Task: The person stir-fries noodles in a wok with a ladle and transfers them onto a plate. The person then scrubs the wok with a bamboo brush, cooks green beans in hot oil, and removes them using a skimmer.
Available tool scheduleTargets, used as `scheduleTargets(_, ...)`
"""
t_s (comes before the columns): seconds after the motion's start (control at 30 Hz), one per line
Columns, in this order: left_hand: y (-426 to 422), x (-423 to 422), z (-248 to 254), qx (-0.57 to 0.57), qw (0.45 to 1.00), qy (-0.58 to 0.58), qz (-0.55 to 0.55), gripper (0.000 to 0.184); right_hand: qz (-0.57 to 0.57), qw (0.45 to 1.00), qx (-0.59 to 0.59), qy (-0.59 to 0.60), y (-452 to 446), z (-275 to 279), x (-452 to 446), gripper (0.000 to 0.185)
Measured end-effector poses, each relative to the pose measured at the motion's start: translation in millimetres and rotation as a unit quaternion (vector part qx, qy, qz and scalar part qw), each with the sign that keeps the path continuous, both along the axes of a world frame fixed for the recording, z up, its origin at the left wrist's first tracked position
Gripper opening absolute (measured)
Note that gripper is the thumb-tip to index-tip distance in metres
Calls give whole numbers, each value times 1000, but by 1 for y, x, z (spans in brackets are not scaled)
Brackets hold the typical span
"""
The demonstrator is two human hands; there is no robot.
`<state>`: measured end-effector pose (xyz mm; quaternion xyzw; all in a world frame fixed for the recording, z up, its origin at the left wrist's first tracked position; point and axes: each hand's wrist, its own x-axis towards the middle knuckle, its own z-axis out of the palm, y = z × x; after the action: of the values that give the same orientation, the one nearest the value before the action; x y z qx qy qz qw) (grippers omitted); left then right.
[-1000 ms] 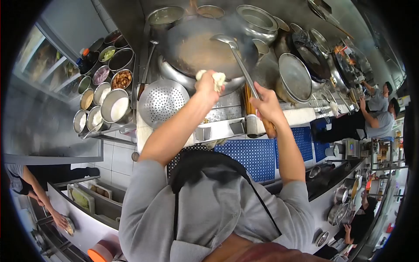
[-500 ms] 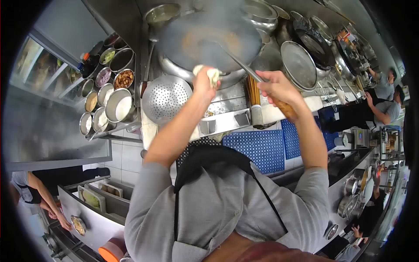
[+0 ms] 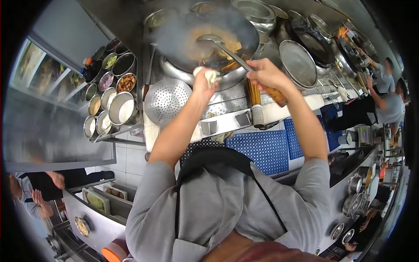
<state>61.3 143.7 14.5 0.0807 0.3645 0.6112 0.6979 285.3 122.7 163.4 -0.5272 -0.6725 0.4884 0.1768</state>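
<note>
My left hand (image 3: 203, 84) is closed on a folded pale cloth (image 3: 210, 77) at the near rim of a large dark wok (image 3: 176, 56). The cloth covers whatever part of the rim lies under my fingers. Orange-brown food (image 3: 233, 46) lies inside the wok, partly veiled by steam. My right hand (image 3: 267, 73) grips a ladle (image 3: 232, 54) by its long shaft, with the wooden handle end sticking out behind the hand. The ladle's metal bowl is over the food in the wok; whether it touches the food is hard to tell.
A perforated metal strainer (image 3: 168, 102) sits left of my left forearm, beside metal tubs of ingredients (image 3: 122, 108). A bamboo brush (image 3: 255, 99) and a round strainer (image 3: 298, 63) are on the right. Co-workers (image 3: 386, 102) stand at the far right and lower left. Blue mats (image 3: 257, 150) cover the floor.
The ladle's bowl has come up into view and the right hand has shifted slightly left and up. Steam has drifted left, showing more food. My left hand stays at the rim.
</note>
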Motion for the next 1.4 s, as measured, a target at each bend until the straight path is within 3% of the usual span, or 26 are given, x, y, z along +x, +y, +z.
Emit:
scheduleTargets(0.1,-59,11,-15,-19,1000,18,-8,12,-11,997,73,20,-17,3,4,60)
scheduleTargets(0.13,-81,12,16,-79,996,39,-33,12,-8,994,103,21,-27,4,8,59)
scheduleTargets(0.2,-87,16,54,-73,997,10,15,9,-48,995,76,48,-49,6,9,65)
scheduleTargets(0.27,-47,3,68,-37,999,-11,6,9,-67,987,47,139,-60,-23,13,68)
scheduleTargets(0.33,-6,-1,47,-36,999,-10,38,9,-75,993,34,90,-69,-43,7,70)
scheduleTargets(0.4,23,-5,23,-44,999,-4,32,8,-83,986,130,60,-71,-89,2,66)
scheduleTargets(0.47,43,-12,5,-44,999,0,23,7,-85,965,216,125,-67,-159,-2,64)
scheduleTargets(0.53,53,-19,-10,-41,999,1,12,6,-93,982,164,27,-82,-153,-7,65)
scheduleTargets(0.67,52,-24,-13,-44,999,15,-12,10,-113,982,11,152,-89,-147,-6,66)
scheduleTargets(0.8,-9,-18,6,-14,998,-10,-58,21,-152,972,-3,181,-65,-130,-6,67)
scheduleTargets(0.87,-50,-12,-6,-10,993,48,-109,25,-158,971,9,179,-38,-106,-11,68)
scheduleTargets(1.0,-118,-12,-1,37,991,31,-121,26,-155,976,110,108,58,-120,-26,56)
scheduleTargets(1.13,-140,-27,3,33,994,33,-97,28,-127,980,39,148,114,-91,-65,37)
scheduleTargets(1.23,-144,-43,3,15,996,24,-79,31,-41,990,-28,132,134,-82,-82,37)
scheduleTargets(1.33,-147,-59,-5,28,997,8,-72,32,59,997,59,0,116,-75,-74,40)
scheduleTargets(1.37,-150,-64,-7,31,997,6,-66,31,115,963,163,-182,107,-68,-65,54)
scheduleTargets(1.4,-152,-68,-8,34,998,3,-60,31,159,909,293,-252,101,-81,-47,61)
